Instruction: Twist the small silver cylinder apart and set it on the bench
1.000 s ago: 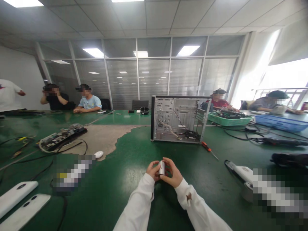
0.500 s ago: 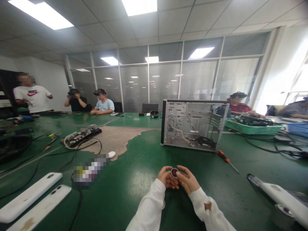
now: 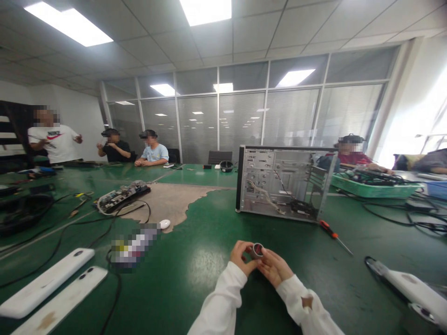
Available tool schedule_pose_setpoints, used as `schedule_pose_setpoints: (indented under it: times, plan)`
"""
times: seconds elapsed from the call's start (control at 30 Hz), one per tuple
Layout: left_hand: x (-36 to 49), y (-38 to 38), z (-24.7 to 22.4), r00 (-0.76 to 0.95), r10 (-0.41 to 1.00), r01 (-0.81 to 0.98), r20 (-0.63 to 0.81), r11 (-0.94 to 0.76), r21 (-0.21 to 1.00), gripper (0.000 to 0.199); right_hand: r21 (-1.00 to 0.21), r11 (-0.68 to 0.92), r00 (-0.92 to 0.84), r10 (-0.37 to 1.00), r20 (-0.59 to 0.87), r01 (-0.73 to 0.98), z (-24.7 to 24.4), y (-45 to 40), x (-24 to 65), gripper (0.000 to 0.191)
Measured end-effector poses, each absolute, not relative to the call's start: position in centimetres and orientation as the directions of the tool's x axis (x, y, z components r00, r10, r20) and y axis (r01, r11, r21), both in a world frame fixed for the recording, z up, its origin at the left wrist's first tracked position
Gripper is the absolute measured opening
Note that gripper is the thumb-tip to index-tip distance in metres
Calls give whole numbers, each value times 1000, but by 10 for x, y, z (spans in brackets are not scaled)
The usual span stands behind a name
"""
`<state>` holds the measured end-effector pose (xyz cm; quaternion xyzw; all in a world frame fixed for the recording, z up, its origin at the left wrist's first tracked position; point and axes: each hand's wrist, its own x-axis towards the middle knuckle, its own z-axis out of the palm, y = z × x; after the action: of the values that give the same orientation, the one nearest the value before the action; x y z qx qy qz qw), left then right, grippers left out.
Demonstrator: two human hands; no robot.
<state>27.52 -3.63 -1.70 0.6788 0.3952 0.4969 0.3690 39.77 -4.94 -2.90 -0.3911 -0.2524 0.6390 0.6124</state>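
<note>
Both hands meet over the green table (image 3: 195, 288), around a small round object (image 3: 257, 251) with a metallic rim and a dark red inside. My left hand (image 3: 242, 257) has its fingers and thumb closed on the object's left side. Against its right side and underneath lies my right hand (image 3: 275, 267), its fingers also bent round it. Beyond the hands, an open computer case (image 3: 284, 181) stands upright with cables inside. An orange-handled screwdriver (image 3: 330, 230) lies at the case's right corner.
White long devices (image 3: 45, 284) lie at the left, near black cables and a circuit board assembly (image 3: 124, 195). At the right are a green basket (image 3: 377, 186) of cables and another white device (image 3: 408, 284). Several people are around the table.
The round object has turned slightly in my hands, showing more of its side. My left thumb now reaches below it. The whole view has shifted slightly.
</note>
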Motion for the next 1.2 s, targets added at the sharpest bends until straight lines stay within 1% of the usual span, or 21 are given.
schedule_pose_setpoints:
  times: [0.13, 0.33, 0.53, 0.63, 0.7, 0.83, 1.0, 1.2]
  plan:
    - [275, -30, -23, 183, 909, 214, 375, -409, 887, 32, -785, -130, 44, 980, -196, -606, -29, -49, 398, 46]
    - [277, -19, -36, 141, 926, 240, 349, -374, 896, 35, -775, -149, 5, 981, -192, -615, -34, -47, 401, 40]
    - [276, -23, -36, 165, 925, 235, 342, -374, 897, 34, -728, -271, -63, 952, -299, -630, -40, -44, 403, 35]
    - [276, -22, -37, 189, 931, 281, 311, -355, 892, 35, -692, -342, -109, 927, -358, -636, -41, -42, 406, 32]
    - [277, -19, -40, 184, 940, 308, 286, -331, 892, 35, -678, -358, -119, 920, -373, -642, -41, -41, 408, 29]
    - [279, -16, -42, 184, 942, 323, 280, -327, 888, 35, -668, -366, -129, 917, -377, -648, -40, -40, 409, 26]
    - [278, -21, -38, 206, 934, 369, 291, -350, 861, 37, -682, -349, -119, 925, -362, -643, -41, -40, 408, 28]
    - [277, -31, -30, 237, 903, 351, 357, -423, 835, 35, -724, -308, -55, 935, -351, -618, -46, -40, 404, 31]
